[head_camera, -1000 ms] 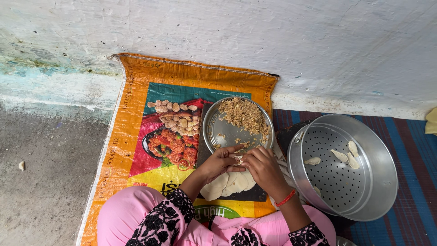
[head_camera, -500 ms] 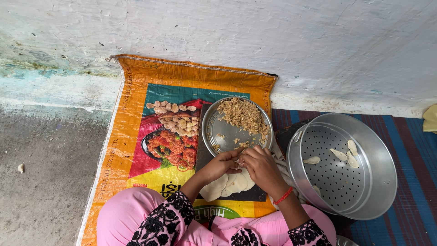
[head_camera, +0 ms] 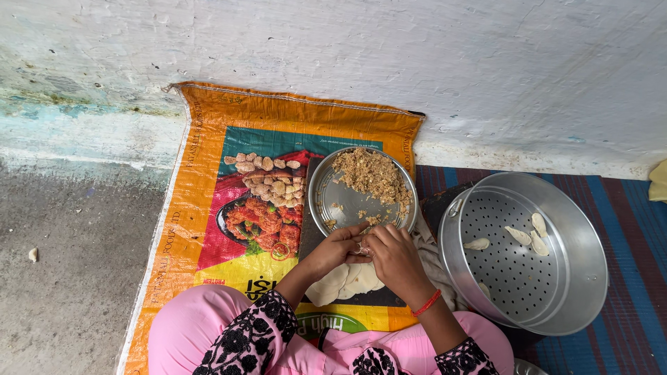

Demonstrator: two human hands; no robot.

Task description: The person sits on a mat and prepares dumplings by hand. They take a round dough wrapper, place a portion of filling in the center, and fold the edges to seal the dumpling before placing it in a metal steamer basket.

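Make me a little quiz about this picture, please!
1. True or false: the plate holds crumbly filling.
2. How many folded dumplings lie in the steamer pan: two, four or nine?
3. What lies under the hands: dough rounds or a spoon?

Key: 1 true. 2 four. 3 dough rounds; the left hand and right hand meet above them.

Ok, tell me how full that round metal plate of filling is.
Partly full: the metal plate has crumbly filling heaped on its far side, while the near part shows bare metal.
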